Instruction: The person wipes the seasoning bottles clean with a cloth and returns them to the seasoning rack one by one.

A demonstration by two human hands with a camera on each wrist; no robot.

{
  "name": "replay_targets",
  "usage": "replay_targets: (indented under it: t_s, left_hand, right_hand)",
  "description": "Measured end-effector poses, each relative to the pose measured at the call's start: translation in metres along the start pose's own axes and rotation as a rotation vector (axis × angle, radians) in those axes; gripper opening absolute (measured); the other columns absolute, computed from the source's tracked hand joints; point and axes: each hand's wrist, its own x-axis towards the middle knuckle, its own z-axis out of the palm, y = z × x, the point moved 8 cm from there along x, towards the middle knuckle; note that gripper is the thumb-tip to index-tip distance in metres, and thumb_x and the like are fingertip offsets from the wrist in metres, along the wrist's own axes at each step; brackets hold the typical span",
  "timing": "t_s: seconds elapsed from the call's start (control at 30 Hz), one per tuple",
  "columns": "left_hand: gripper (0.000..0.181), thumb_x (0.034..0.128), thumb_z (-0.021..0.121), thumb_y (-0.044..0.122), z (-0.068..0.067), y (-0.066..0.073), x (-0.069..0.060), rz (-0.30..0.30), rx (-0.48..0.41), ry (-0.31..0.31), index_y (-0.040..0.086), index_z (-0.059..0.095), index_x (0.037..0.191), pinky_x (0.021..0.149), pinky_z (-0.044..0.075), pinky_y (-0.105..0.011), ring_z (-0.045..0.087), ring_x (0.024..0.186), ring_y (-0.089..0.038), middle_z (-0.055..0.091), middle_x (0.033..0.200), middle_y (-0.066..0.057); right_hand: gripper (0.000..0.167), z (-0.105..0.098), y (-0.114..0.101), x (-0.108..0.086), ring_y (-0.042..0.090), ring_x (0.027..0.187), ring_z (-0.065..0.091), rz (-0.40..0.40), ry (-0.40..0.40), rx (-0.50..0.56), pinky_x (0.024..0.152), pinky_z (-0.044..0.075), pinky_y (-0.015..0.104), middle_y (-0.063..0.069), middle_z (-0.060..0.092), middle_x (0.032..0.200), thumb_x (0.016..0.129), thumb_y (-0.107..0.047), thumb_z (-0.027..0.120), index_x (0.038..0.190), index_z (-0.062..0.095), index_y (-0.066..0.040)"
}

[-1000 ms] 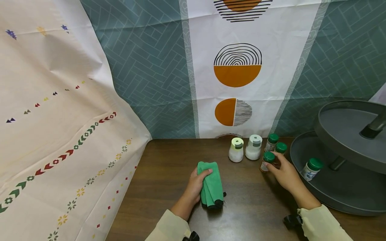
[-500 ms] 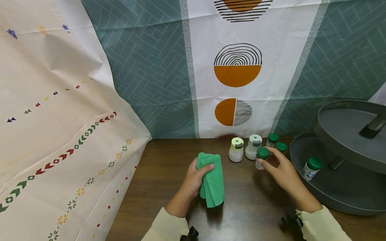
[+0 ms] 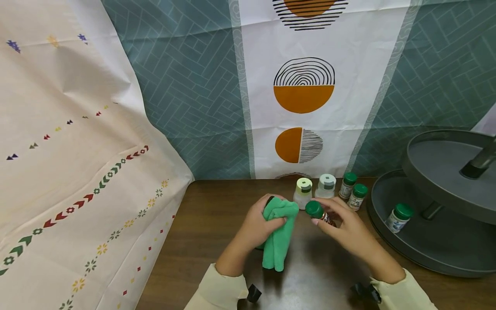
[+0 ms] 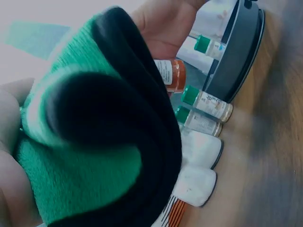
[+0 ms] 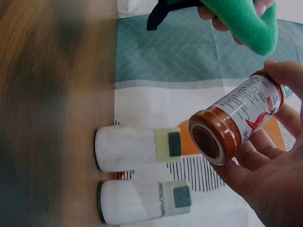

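Observation:
My left hand point(image 3: 258, 227) grips a folded green cloth with black edging point(image 3: 282, 232); the cloth fills much of the left wrist view point(image 4: 94, 179). Close to its right, my right hand point(image 3: 346, 228) holds a small green-capped jar point(image 3: 314, 209) between thumb and fingers, tilted and off the table. In the right wrist view the jar point(image 5: 246, 106) shows red-orange contents, a white label with a red pepper picture, and its base turned toward the camera. Jar and cloth look slightly apart there.
Behind the hands stand a yellow-topped shaker point(image 3: 303, 191), a white-topped shaker point(image 3: 326, 186) and two green-capped jars point(image 3: 347, 186), point(image 3: 357, 197). At right, a dark two-tier tray point(image 3: 438, 254) holds another green-capped jar point(image 3: 399, 218). Patterned fabric hangs behind the table.
The jar in my right hand has risen off the table, moved left toward the cloth and tilted. My left hand has shifted up and right, with the cloth bunched differently.

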Motion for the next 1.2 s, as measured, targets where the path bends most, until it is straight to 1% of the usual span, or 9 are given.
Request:
replay_targets:
  t_s: [0.1, 0.23, 0.3, 0.47, 0.63, 0.83, 0.97, 1.07, 1.2]
  left_hand:
    - [0.036, 0.0845, 0.070, 0.010, 0.004, 0.006, 0.000, 0.059, 0.092, -0.005, 0.022, 0.067, 0.118, 0.080, 0.056, -0.028, 0.061, 0.091, -0.012, 0.065, 0.114, 0.003]
    - [0.037, 0.0827, 0.071, 0.007, 0.008, 0.008, -0.001, 0.099, 0.183, -0.008, 0.022, 0.068, 0.116, 0.079, 0.054, -0.026, 0.060, 0.091, -0.011, 0.065, 0.113, 0.006]
    - [0.036, 0.0820, 0.072, 0.006, 0.010, 0.008, -0.001, 0.110, 0.218, -0.015, 0.021, 0.069, 0.115, 0.078, 0.053, -0.024, 0.060, 0.091, -0.010, 0.064, 0.114, 0.007]
    - [0.034, 0.0809, 0.073, 0.005, 0.015, 0.011, -0.003, 0.162, 0.297, -0.029, 0.018, 0.070, 0.113, 0.076, 0.052, -0.022, 0.059, 0.092, -0.009, 0.064, 0.112, 0.005]
    - [0.030, 0.0828, 0.074, 0.008, 0.019, 0.013, -0.005, 0.194, 0.360, -0.038, 0.018, 0.071, 0.111, 0.078, 0.050, -0.021, 0.057, 0.094, -0.009, 0.065, 0.110, 0.006]
    - [0.028, 0.0849, 0.073, 0.009, 0.022, 0.013, -0.006, 0.188, 0.354, -0.061, 0.019, 0.071, 0.111, 0.077, 0.050, -0.021, 0.056, 0.094, -0.008, 0.066, 0.109, 0.007]
    - [0.030, 0.0842, 0.071, 0.007, 0.023, 0.011, -0.005, 0.163, 0.308, -0.070, 0.019, 0.070, 0.112, 0.074, 0.051, -0.021, 0.057, 0.090, -0.007, 0.066, 0.110, 0.007]
    - [0.031, 0.0834, 0.070, 0.006, 0.021, 0.009, -0.004, 0.145, 0.255, -0.048, 0.018, 0.070, 0.112, 0.073, 0.053, -0.022, 0.059, 0.088, -0.008, 0.066, 0.110, 0.006]
    - [0.031, 0.0826, 0.069, 0.006, 0.017, 0.006, -0.002, 0.117, 0.211, -0.001, 0.018, 0.069, 0.111, 0.074, 0.054, -0.023, 0.061, 0.087, -0.009, 0.067, 0.109, 0.005]
  right_hand:
    - [0.051, 0.003, -0.003, -0.001, 0.002, 0.094, 0.058, -0.012, -0.007, -0.031, 0.075, 0.053, 0.018, -0.004, 0.057, 0.115, 0.089, -0.007, 0.077, 0.137, 0.062, -0.015]
    - [0.052, 0.005, -0.005, -0.003, 0.002, 0.089, 0.056, -0.023, -0.003, -0.071, 0.068, 0.055, 0.022, -0.004, 0.055, 0.115, 0.087, -0.008, 0.079, 0.136, 0.063, -0.019]
    - [0.053, 0.006, -0.005, -0.004, 0.003, 0.088, 0.056, -0.034, -0.001, -0.085, 0.067, 0.054, 0.022, -0.005, 0.054, 0.114, 0.087, -0.008, 0.079, 0.136, 0.063, -0.020]
    - [0.056, 0.008, -0.006, -0.005, 0.002, 0.088, 0.055, -0.069, 0.009, -0.129, 0.067, 0.053, 0.021, -0.005, 0.053, 0.114, 0.085, -0.007, 0.080, 0.137, 0.063, -0.022]
    - [0.059, 0.007, -0.007, -0.005, 0.001, 0.088, 0.054, -0.090, 0.026, -0.174, 0.067, 0.052, 0.019, -0.004, 0.053, 0.114, 0.083, -0.005, 0.082, 0.136, 0.064, -0.021]
    - [0.059, 0.011, -0.009, -0.006, 0.001, 0.091, 0.054, -0.122, 0.027, -0.198, 0.064, 0.054, 0.017, -0.001, 0.053, 0.113, 0.080, -0.001, 0.083, 0.134, 0.066, -0.018]
    - [0.058, 0.016, -0.012, -0.007, 0.004, 0.092, 0.054, -0.173, 0.029, -0.254, 0.065, 0.050, 0.014, 0.001, 0.054, 0.112, 0.077, -0.002, 0.085, 0.130, 0.068, -0.017]
    - [0.056, 0.020, -0.013, -0.007, 0.006, 0.091, 0.054, -0.193, 0.017, -0.288, 0.064, 0.048, 0.017, 0.001, 0.055, 0.112, 0.076, -0.003, 0.086, 0.129, 0.069, -0.015]
    - [0.056, 0.025, -0.013, -0.008, 0.006, 0.089, 0.054, -0.182, -0.017, -0.306, 0.065, 0.049, 0.020, 0.001, 0.056, 0.113, 0.077, -0.005, 0.087, 0.129, 0.069, -0.013]
